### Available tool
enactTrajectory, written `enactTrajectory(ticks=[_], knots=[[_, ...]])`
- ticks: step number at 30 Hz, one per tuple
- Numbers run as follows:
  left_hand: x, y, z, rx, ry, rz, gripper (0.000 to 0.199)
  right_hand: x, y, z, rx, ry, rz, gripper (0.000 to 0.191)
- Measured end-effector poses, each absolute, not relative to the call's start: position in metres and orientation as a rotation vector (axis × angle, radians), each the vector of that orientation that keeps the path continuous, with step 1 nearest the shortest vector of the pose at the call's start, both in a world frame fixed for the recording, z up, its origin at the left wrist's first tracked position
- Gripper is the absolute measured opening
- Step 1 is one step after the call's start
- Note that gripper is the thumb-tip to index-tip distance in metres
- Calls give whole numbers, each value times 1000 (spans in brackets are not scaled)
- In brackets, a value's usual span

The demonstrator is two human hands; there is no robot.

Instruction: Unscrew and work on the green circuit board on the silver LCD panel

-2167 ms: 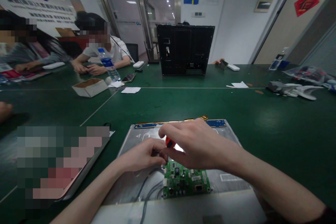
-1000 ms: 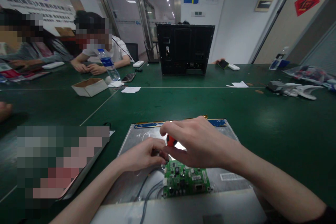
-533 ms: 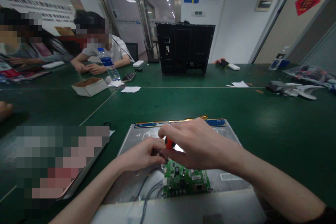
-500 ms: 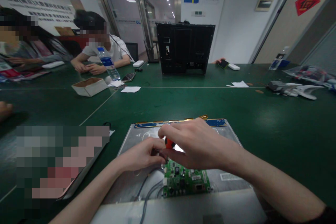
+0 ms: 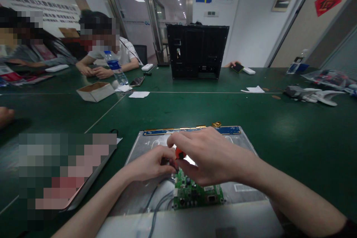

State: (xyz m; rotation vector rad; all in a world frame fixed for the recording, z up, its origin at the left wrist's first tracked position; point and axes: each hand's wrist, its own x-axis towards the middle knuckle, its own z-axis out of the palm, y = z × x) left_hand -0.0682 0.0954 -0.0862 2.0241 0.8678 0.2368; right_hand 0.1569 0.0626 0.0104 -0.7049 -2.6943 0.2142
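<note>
My right hand (image 5: 208, 154) is closed around the orange-and-black handle of a screwdriver (image 5: 180, 153), held above a green circuit board (image 5: 196, 191). Its shaft and tip are mostly hidden by my fingers. Beside it, my left hand (image 5: 156, 161) has thumb and fingers pinched together near the board's upper left corner; what they grip is hidden. The board lies on the silver metal back of a flat display panel (image 5: 237, 204), which has a blue strip board (image 5: 230, 130) along its far edge. Grey cables (image 5: 157, 208) run over the panel from the board's left side.
A black monitor housing (image 5: 198, 52) stands across the green table (image 5: 290, 130). Left of it are an open white box (image 5: 96, 92), a water bottle (image 5: 115, 67) and paper. A dark-edged flat object (image 5: 92, 178), partly blurred, lies at my left. Co-workers sit at the far left.
My right hand has turned slightly with the screwdriver, its thumb side dipping lower over the board. My left hand stays nearly in place.
</note>
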Motion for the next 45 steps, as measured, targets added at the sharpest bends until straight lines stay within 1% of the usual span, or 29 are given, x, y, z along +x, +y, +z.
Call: enactTrajectory(ticks=[3, 8, 16, 20, 26, 30, 33, 35, 41, 45], knots=[[-67, 94, -85, 2041, 895, 239, 8, 156, 63, 7, -723, -2674, 176, 15], [-67, 90, -87, 2039, 900, 264, 10, 154, 65, 4, -742, -2647, 101, 14], [-68, 89, -89, 2040, 931, 330, 8, 155, 64, 8, -741, -2635, 74, 14], [-66, 89, -84, 2030, 906, 336, 10, 158, 64, 12, -780, -2611, 82, 16], [-66, 93, -83, 1996, 900, 340, 10, 165, 67, 17, -795, -2550, 0, 19], [-67, 97, -86, 2064, 1033, 509, 16, 170, 70, 20, -829, -2520, -52, 20], [-65, 98, -88, 2157, 1140, 677, 15, 172, 70, 21, -835, -2511, -71, 21], [-63, 97, -90, 2225, 1127, 713, 14, 173, 70, 21, -845, -2512, -67, 21], [-59, 94, -97, 2372, 1043, 610, 13, 170, 70, 22, -848, -2546, -24, 22], [-59, 94, -98, 2378, 1067, 658, 12, 170, 70, 20, -844, -2548, -39, 21]])
